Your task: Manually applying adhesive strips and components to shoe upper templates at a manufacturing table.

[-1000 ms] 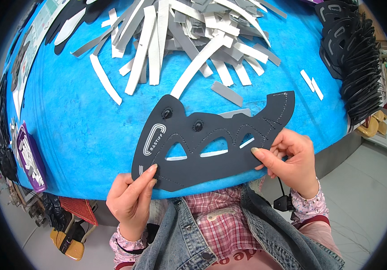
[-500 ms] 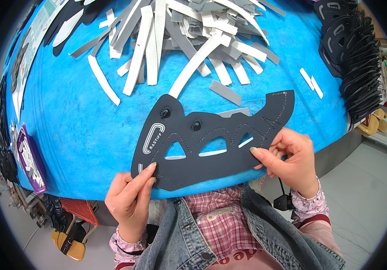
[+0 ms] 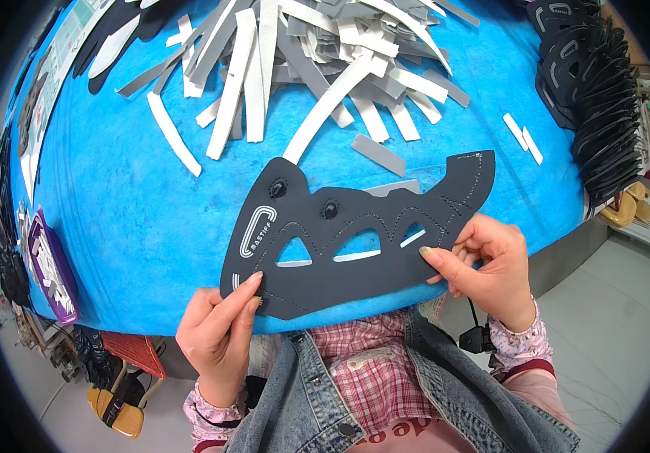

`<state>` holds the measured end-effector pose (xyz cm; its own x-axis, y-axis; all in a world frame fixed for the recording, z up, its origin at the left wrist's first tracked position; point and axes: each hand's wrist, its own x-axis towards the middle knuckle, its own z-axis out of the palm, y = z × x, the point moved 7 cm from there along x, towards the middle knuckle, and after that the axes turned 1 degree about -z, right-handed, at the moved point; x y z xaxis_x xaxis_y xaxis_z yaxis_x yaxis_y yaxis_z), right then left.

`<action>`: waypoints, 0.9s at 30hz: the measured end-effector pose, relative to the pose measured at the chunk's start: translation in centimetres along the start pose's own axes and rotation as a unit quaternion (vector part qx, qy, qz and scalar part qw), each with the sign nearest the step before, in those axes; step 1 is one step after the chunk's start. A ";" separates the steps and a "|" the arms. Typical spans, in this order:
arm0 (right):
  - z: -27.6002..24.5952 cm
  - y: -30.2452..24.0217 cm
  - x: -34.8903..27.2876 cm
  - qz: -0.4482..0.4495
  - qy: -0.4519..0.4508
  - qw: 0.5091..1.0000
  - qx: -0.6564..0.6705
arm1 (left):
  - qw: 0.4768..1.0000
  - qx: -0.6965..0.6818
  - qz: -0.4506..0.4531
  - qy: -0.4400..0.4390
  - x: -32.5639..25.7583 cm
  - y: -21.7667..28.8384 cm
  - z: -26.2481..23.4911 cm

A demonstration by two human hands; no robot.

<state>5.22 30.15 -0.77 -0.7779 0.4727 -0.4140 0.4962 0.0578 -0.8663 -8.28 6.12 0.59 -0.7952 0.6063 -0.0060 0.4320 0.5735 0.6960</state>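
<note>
We see a blue table filling most of the view, and we place everything else against it. Across its far middle lies a loose heap of white and grey strips, some fanned toward us. At the table's far right corner stands a stack of black cut pieces, packed on edge. Along its left rim runs a row of dark pieces, too bent by the lens for us to tell more, and low at that rim sits a purple tray with pale bits inside.

Over the table's near edge we hold a black panel, flat and wide, with three triangular cut-outs, two round studs near its top and dotted stitch lines. Its pointed tip rises toward the right; its rounded end with a white loop mark lies left.

Our left hand pinches the panel's lower left corner, thumb on top, fingers under it. Our right hand pinches the lower right edge, thumb laid flat on the black face, the other fingers curled behind.

One grey strip lies alone on the table just beyond the panel, and two small white strips lie near the stack.
</note>
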 end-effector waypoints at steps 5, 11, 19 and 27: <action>0.0 -0.1 0.0 -0.013 0.005 1.000 -0.001 | 1.000 -0.006 0.004 0.002 0.0 0.0 0.0; 0.2 -0.1 -0.1 -0.025 0.015 1.000 0.001 | 1.000 -0.004 0.005 0.013 -0.1 -0.2 0.0; 0.1 0.0 -0.3 -0.051 0.037 0.997 -0.054 | 1.000 -0.001 0.016 0.022 0.0 -0.1 0.0; 0.0 -1.2 -0.3 -0.105 0.061 0.977 -0.175 | 1.000 0.007 0.011 0.020 -0.1 -0.2 -0.2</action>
<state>4.86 29.99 0.35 -0.8357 0.5179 -0.1825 0.4485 0.4520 -0.7711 -8.40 5.87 0.66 -0.8014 0.5968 0.0386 0.4555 0.5673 0.6861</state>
